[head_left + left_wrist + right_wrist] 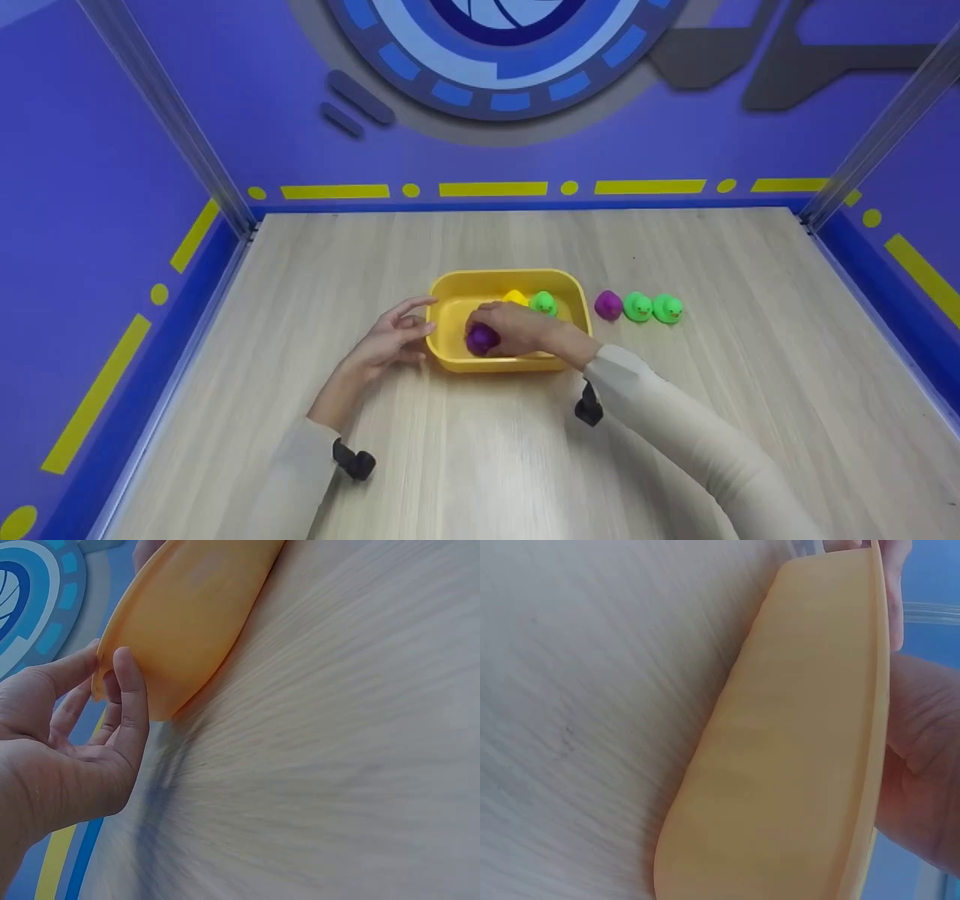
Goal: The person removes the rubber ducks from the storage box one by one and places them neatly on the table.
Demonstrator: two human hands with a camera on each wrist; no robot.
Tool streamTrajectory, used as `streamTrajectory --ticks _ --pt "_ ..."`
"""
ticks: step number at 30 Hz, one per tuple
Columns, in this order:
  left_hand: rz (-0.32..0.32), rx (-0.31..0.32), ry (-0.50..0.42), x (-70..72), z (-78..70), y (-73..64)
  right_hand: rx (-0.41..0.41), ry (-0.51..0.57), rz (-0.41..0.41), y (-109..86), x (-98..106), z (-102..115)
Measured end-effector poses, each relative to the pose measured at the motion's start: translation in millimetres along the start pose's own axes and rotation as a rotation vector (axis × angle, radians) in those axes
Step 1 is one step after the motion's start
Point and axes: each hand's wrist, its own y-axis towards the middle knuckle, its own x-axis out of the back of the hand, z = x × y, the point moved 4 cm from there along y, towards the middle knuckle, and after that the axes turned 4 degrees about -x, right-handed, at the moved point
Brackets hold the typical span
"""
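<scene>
A yellow plastic box (452,363) stands on the table, seen from outside in both wrist views. Inside it my right hand (517,328) holds a purple toy duck (482,341) near the box's floor. A green toy duck (544,303) and a partly hidden yellow toy duck (515,298) sit behind that hand in the box. My left hand (386,341) is at the box's left end, index fingertip and thumb at the rim, fingers loosely bent. In the right wrist view the box wall hides the right fingers and the duck.
Right of the box, another purple duck (608,305) and two green ducks, one in the middle (638,307) and one at the end (667,308), stand in a row. Blue printed panels (495,161) wall the wooden table (480,450) at the back and sides.
</scene>
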Motion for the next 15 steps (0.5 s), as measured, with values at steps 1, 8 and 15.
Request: streamTrajectory --ticks 1,8,15 --pt "0.003 -0.001 -0.001 -0.2 0.1 0.0 0.01 0.005 -0.012 -0.2 1.0 0.3" --pt "0.005 -0.012 -0.01 -0.1 0.7 -0.5 0.078 0.038 -0.112 -4.3 11.6 3.9" --pt "-0.005 -0.011 -0.01 -1.1 -1.4 -1.9 0.053 0.014 -0.138 -17.2 21.9 0.3"
